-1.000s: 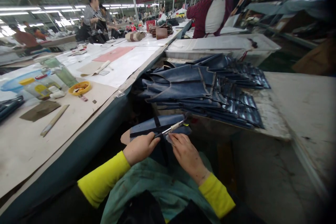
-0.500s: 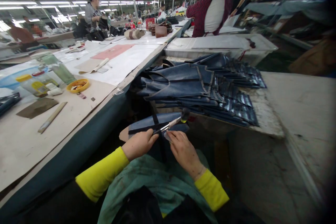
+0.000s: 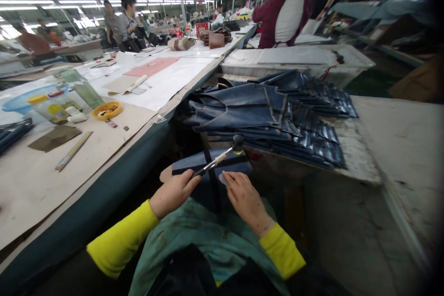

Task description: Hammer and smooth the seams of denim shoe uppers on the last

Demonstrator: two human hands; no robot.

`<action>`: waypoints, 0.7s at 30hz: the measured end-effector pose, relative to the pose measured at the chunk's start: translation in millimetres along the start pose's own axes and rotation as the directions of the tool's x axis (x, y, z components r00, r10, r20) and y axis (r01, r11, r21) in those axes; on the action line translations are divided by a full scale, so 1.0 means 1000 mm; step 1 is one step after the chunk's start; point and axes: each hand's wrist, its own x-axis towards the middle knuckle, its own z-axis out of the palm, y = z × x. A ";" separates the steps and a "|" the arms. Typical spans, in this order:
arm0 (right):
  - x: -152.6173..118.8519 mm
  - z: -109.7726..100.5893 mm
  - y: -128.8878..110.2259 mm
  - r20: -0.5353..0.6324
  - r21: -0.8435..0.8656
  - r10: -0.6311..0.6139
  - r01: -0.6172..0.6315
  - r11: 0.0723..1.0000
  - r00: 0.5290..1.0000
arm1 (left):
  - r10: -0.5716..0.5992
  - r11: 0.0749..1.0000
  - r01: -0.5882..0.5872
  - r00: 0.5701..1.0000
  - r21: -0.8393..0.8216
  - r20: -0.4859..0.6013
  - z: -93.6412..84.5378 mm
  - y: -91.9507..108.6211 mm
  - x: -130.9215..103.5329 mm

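My left hand (image 3: 174, 193) is closed round the dark handle of a small hammer (image 3: 219, 158). Its round black head, with a yellow face below, is raised at the upper right of the shaft. Beneath it a dark blue bag piece (image 3: 189, 163) with black straps lies over my lap, a pale tan tip sticking out on its left. My right hand (image 3: 245, 200) rests by the piece's right side, thumb and fingers pinched on a small, pale, translucent piece (image 3: 224, 179). What that piece is I cannot make out.
Stacked dark blue bag pieces (image 3: 243, 106) lie on the bench ahead. On the left table (image 3: 104, 157) are a yellow dish (image 3: 107, 111), a glass bottle (image 3: 83, 90), jars and a flat wooden stick (image 3: 74, 151). A co-worker (image 3: 284, 16) is beyond the stack.
The hammer's head has swung up and a little left, clear of the blue piece. My left hand has shifted slightly left and down; the right hand has barely moved.
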 end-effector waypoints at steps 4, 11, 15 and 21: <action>-0.001 0.000 0.000 -0.005 0.000 -0.007 0.007 1.000 1.000 | -0.042 0.996 0.045 0.998 -0.078 0.043 -0.007 -0.015 -0.019; -0.001 0.003 0.002 -0.027 0.004 -0.013 0.013 1.000 1.000 | -0.148 0.959 0.142 0.989 -0.247 -0.004 -0.009 -0.038 -0.057; -0.001 0.005 0.003 -0.010 -0.002 -0.023 0.023 1.000 1.000 | -0.145 0.981 0.159 0.982 -0.114 0.121 -0.009 -0.037 -0.062; -0.003 0.006 0.006 -0.025 -0.013 -0.026 0.025 1.000 0.999 | -0.198 0.958 0.190 0.980 -0.214 -0.013 -0.012 -0.043 -0.074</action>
